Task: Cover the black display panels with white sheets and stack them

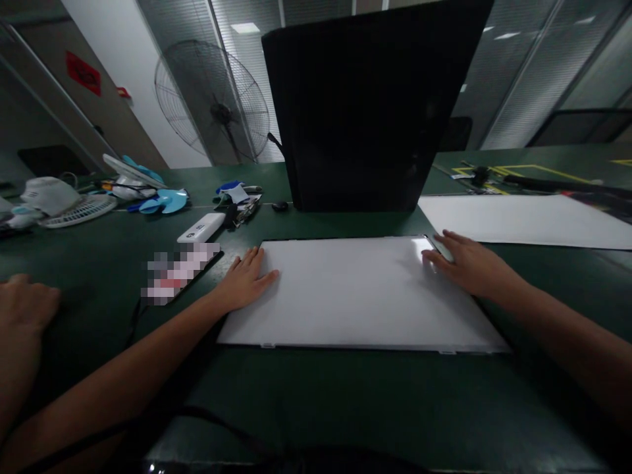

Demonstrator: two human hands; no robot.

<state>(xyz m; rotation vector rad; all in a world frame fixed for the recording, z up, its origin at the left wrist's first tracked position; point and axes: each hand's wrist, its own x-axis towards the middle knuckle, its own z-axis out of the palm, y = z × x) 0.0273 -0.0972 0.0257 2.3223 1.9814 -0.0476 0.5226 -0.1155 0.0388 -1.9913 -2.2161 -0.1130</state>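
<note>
A flat white rectangular panel with a thin dark edge lies on the dark green table in front of me. Small clips or tabs show along its near edge. My left hand rests on its left edge, fingers spread and thumb on the white surface. Over at the far right corner is my right hand, fingers stretched out, touching the edge there. A pale greyish object shows partly under its fingers; I cannot make out its kind. Neither hand is wrapped around anything.
A large black panel stands upright behind. Another white sheet lies at the right. On the left are a white power bank-like block, a blurred-out phone-shaped item, fan parts and another person's hand. A wire-caged fan stands farther back.
</note>
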